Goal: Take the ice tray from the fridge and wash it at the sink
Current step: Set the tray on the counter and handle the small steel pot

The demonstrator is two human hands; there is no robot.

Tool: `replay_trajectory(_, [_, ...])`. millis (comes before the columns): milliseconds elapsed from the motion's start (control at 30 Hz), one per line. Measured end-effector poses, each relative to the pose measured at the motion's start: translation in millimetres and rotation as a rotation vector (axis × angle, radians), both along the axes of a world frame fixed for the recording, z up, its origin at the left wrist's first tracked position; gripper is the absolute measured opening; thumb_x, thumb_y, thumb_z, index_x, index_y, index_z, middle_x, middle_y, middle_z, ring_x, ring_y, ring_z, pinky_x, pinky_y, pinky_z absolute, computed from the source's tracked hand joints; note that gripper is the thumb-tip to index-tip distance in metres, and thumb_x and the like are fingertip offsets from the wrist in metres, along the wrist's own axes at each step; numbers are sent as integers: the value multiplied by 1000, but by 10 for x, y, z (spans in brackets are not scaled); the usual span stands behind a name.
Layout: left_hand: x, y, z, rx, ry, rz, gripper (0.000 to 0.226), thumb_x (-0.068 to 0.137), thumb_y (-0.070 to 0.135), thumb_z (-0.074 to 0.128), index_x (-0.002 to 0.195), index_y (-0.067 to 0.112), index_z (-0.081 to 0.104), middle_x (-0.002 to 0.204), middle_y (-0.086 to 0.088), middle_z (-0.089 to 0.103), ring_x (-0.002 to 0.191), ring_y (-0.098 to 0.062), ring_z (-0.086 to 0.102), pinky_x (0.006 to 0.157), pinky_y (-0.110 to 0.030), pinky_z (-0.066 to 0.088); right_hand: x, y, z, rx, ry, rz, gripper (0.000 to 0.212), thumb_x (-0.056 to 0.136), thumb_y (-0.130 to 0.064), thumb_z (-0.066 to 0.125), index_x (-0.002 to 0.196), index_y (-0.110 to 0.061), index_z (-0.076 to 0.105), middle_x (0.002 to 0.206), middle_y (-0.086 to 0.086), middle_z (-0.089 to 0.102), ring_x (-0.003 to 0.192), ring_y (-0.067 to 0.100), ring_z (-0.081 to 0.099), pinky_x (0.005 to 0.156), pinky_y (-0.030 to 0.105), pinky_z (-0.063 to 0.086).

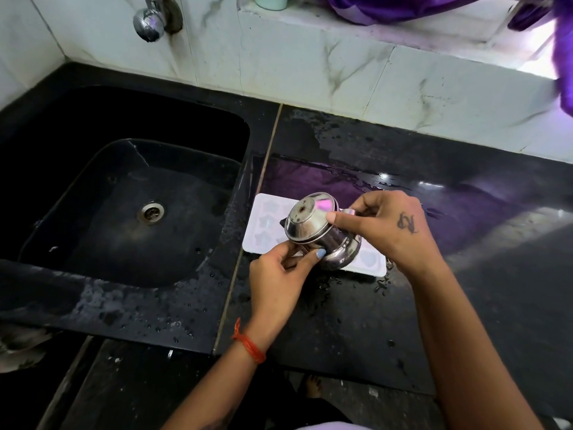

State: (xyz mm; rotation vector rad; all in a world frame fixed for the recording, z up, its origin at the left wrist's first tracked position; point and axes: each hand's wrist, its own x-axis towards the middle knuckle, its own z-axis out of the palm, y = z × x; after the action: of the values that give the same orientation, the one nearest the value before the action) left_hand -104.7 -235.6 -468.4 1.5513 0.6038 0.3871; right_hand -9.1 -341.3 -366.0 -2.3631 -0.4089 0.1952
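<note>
Nearest the camera, the left hand [280,274], an orange thread at its wrist, curls its fingers around the lower edge of a small steel pot [319,232], thumb pressed to its side. The right hand [383,226] pinches the pot's upper edge from the other side. The pot is tipped, its base turned up toward the camera. Directly beneath it lies the white ice tray [263,225], flat on the wet black counter [356,321], its long axis running from upper left near the sink [130,212] to lower right. Farther back, a chrome tap [152,21] projects from the marble wall.
</note>
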Motion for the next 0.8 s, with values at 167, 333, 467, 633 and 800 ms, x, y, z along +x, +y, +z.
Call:
replay_trajectory(167, [-2,-67,18,-142,-7,-33,16,72,20,80,87,21,74,82,4,76,81,-7,71,84,-39,57,-39,-35,53,-59,-57,28,31,68,-46,78,62,-17,68,57,-6,65,59,7,61,60,24,42])
replay_trajectory(333, [-19,-119,-7,-233,-2,-61,21,73,18,79,92,11,74,86,-2,76,85,-13,72,86,-42,56,-94,-57,112,-138,-77,65,32,72,-44,76,62,-16,65,48,-6,61,40,-2,54,49,8,35])
replay_trajectory(467, [-28,-166,-18,-323,-9,-81,20,75,13,77,94,7,73,89,-5,75,85,-13,71,83,-36,56,-110,-70,97,-214,-150,67,35,72,-48,75,62,-16,65,53,-4,63,53,4,59,50,12,35])
replay_trajectory(633, [-24,-190,-19,-377,-21,-101,18,76,10,74,94,8,71,88,-5,75,83,-12,70,74,-28,57,-119,-69,88,-257,-200,78,35,72,-51,73,59,-22,59,58,-4,62,62,14,60,54,18,36])
replay_trajectory(800, [-31,-199,-3,-340,-19,-95,17,75,13,76,92,11,72,87,-2,76,83,-11,71,79,-33,57,-129,-82,92,-234,-206,76,34,73,-49,74,60,-20,61,57,-4,63,61,14,60,55,26,37])
